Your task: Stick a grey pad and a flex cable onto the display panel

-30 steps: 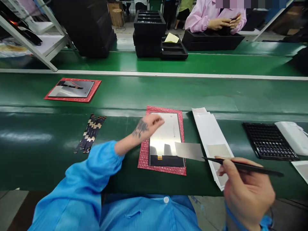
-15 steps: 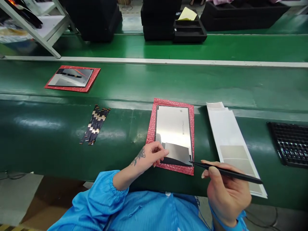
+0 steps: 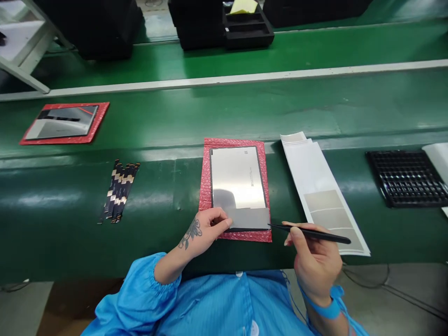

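Grey film (image 3: 250, 218): now flatter across the near end of the panel (image 3: 238, 175), seemingly down to alignment
Left hand (image 3: 208, 229): pinching the film's left end
Right hand (image 3: 317, 256): gripping black tweezers (image 3: 329, 236), tip at the film's right edge

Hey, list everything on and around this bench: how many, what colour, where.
flat rectangular panels: two, silver-black, centre and upper left
bubble-wrap sheets: two, red, under the panels
thin rectangular sheet: one, grey, across centre panel's near end
slim tweezers: one, black, right of centre
narrow strips: several, black with gold, left
long paper sheets: several, white-grey, right
gridded tray: one, black, right
cut-off object: one, white, right edge
boxes: several, black, back
paper slip: one, yellow, back
bench: one, green, across the middle
shelf frame: one, white, upper left
left grip: one, blue-sleeved, at thin sheet's edge
right grip: one, blue-banded, holding tweezers
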The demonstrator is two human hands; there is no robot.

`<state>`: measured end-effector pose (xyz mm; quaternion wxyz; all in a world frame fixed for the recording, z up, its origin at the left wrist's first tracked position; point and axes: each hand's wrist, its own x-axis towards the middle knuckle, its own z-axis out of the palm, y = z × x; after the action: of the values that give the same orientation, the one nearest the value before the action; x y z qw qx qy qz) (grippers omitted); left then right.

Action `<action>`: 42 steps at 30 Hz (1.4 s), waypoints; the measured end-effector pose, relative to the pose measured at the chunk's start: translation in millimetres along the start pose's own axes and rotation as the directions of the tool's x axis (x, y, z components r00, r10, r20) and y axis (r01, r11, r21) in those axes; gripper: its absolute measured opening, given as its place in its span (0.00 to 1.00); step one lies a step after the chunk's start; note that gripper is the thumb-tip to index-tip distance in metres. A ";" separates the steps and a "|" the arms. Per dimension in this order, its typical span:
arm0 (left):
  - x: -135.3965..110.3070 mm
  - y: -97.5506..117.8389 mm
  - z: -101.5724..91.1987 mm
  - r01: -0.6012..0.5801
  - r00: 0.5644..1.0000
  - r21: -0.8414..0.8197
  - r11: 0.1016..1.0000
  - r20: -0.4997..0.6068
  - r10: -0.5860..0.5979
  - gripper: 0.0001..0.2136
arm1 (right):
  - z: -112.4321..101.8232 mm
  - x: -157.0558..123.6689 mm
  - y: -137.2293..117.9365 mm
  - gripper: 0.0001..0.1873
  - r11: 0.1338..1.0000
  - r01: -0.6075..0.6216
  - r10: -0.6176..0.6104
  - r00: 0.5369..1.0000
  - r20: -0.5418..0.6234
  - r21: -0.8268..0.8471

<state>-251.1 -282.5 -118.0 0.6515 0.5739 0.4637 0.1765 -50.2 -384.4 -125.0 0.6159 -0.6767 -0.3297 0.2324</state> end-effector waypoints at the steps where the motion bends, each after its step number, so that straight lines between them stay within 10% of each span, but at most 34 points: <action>1: -0.2 -0.2 1.8 -0.026 0.999 0.069 0.997 -0.017 0.027 0.13 | -0.8 -1.8 2.6 0.10 1.000 -0.013 0.013 1.000 -0.008 -0.022; 12: 0.1 2.6 16.1 -0.165 0.980 0.607 0.778 0.009 0.201 0.14 | -6.7 -12.1 27.6 0.11 0.984 -0.078 0.075 0.997 -0.021 -0.159; 42: 4.5 5.4 18.6 -0.181 0.978 0.664 0.725 0.041 0.206 0.13 | -6.1 -16.5 39.2 0.07 0.989 -0.120 0.121 0.993 0.004 -0.089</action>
<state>-232.2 -288.5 -116.5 0.3743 0.8098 0.4451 0.0773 -50.6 -401.6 -164.5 0.5688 -0.7209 -0.3008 0.2575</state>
